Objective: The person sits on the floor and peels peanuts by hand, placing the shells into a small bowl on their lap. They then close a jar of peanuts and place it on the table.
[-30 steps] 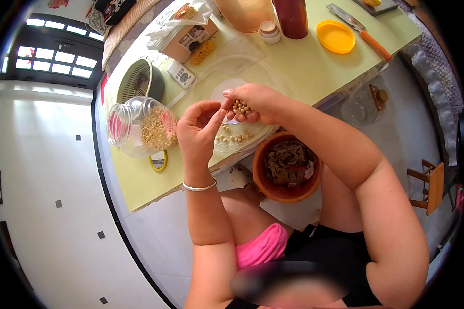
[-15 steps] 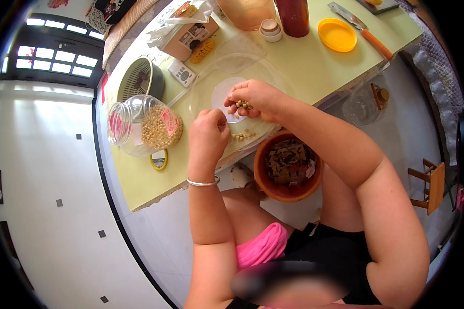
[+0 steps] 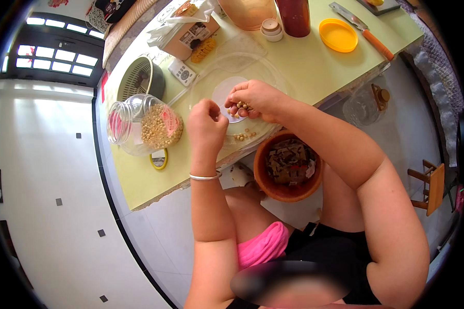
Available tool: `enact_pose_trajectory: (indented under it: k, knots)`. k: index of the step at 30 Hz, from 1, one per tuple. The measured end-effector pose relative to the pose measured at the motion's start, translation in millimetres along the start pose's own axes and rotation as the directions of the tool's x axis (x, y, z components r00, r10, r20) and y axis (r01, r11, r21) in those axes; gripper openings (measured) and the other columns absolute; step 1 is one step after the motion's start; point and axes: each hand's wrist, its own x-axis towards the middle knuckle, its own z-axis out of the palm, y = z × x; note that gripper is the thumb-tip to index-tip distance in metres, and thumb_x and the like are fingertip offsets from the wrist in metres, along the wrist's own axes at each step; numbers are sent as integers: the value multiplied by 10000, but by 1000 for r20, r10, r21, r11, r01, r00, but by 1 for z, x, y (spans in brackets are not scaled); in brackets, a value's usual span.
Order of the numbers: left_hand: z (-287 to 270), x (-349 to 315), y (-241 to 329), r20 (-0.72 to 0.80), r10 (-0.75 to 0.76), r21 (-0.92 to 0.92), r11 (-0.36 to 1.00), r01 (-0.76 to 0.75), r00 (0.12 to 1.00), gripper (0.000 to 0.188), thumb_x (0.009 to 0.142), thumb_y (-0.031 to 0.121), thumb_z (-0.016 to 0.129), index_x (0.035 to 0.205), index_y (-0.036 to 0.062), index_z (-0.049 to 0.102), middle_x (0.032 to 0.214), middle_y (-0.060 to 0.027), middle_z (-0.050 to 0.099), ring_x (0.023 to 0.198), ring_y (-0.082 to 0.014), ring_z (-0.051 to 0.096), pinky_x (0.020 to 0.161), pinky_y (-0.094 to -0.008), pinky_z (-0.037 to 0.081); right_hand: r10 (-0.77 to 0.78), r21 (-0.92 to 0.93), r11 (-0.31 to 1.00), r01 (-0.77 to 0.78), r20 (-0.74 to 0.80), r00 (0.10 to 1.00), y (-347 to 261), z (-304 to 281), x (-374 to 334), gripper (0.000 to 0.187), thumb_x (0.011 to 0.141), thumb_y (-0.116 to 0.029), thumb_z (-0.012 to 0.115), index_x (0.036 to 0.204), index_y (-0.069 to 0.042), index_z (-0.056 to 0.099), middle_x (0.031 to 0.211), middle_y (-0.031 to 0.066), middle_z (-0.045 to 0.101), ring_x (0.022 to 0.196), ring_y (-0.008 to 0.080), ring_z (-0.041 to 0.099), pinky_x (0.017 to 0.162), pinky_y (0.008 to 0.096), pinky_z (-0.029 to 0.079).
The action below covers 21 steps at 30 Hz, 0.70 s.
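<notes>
Over a clear round plastic tray (image 3: 201, 85), my right hand (image 3: 258, 100) is cupped, with several soybeans (image 3: 244, 106) in its curled fingers. Just left of it, my left hand (image 3: 206, 126) has its fingers drawn together; whatever is between them is hidden. A small pile of soybeans (image 3: 246, 135) lies on the tray's near side, below the two hands. Beneath my fingers a white round disc (image 3: 222, 92) shows in the tray, with a few beans on it. To the left, a clear jar (image 3: 134, 123) lies on its side, its lower end full of soybeans.
A brown bin (image 3: 263, 172) with scraps stands below the table edge. Left of the tray are a green basket (image 3: 157, 77), a white remote (image 3: 181, 72) and a yellow-rimmed round lid (image 3: 160, 159). Farther back are a yellow lid (image 3: 338, 35) and an orange-handled knife (image 3: 377, 44).
My left hand has risen slightly away from the pile of beans, its fingers now higher beside the right hand. The right hand has stayed almost still, holding beans.
</notes>
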Motion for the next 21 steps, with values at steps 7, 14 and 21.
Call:
enact_pose_trajectory:
  k: [7,14,21]
  knots:
    - [-2,0,9,-126,37,-629,770,-109,991,188,839,-17,694,1025,-21,670,904,-66,660,723,-110,630,661,-247,520,82,222,972,-77,-12,997,-8,1,-5,385,1007,-348,490,938,11,611,760,85,603,532,85,505,387,183,328]
    - [9,-7,0,-2,237,22,971,-237,972,237,727,21,733,962,47,722,861,-120,666,725,-241,664,676,-336,535,-22,445,893,64,-100,995,-8,-2,-4,344,1018,-294,483,950,29,582,795,95,569,531,72,478,369,155,319]
    - [13,-4,3,-10,270,155,952,-265,963,134,731,66,723,864,62,708,814,-122,639,718,-301,637,654,-385,511,-48,362,929,83,-106,993,-6,-3,-2,263,992,-224,502,956,23,583,809,91,572,543,74,484,378,159,325]
